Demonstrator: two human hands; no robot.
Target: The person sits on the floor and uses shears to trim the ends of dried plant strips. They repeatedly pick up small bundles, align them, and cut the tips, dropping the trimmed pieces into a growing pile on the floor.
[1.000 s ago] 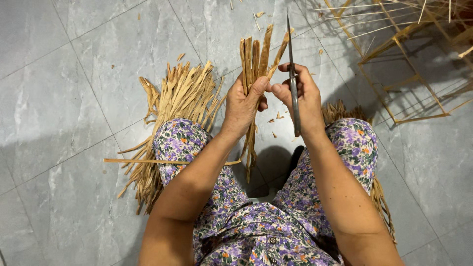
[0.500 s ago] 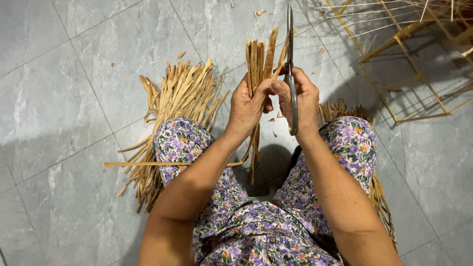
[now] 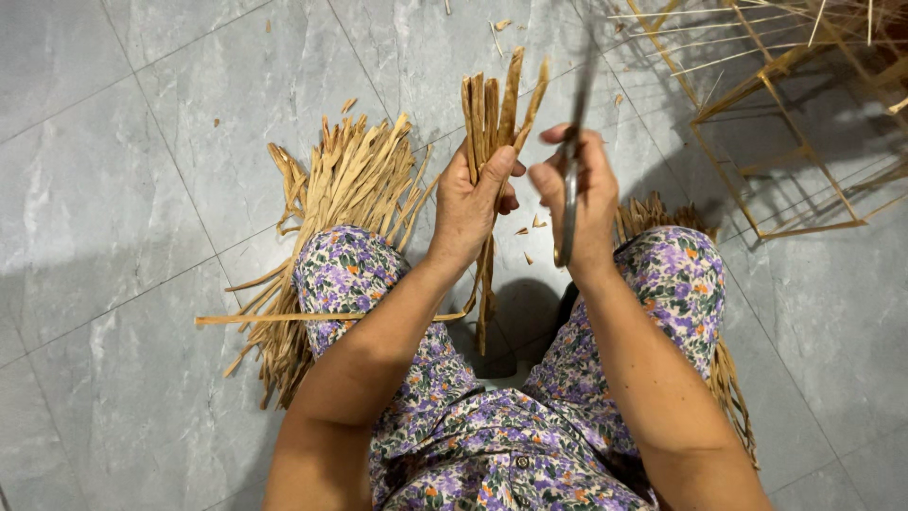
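Note:
My left hand (image 3: 470,204) grips a small bundle of flat bamboo strips (image 3: 497,112), held upright between my knees, their lower ends hanging down toward the floor. Just to its right, my right hand (image 3: 584,201) is closed on the handle of a long dark knife (image 3: 573,142) whose blade points up and away, blurred, close to the tips of the strips. The two hands are a few centimetres apart. I sit with floral-patterned trousers (image 3: 350,274) on both legs.
A pile of bamboo strips (image 3: 326,203) lies on the grey tiled floor (image 3: 113,189) under my left leg, another pile (image 3: 728,378) under my right leg. A thin bamboo frame (image 3: 785,123) stands at the top right. Small shavings are scattered ahead.
My right hand with the knife has drawn slightly away from the bundle to the right, and the blade now tilts and blurs. The left hand keeps holding the strips.

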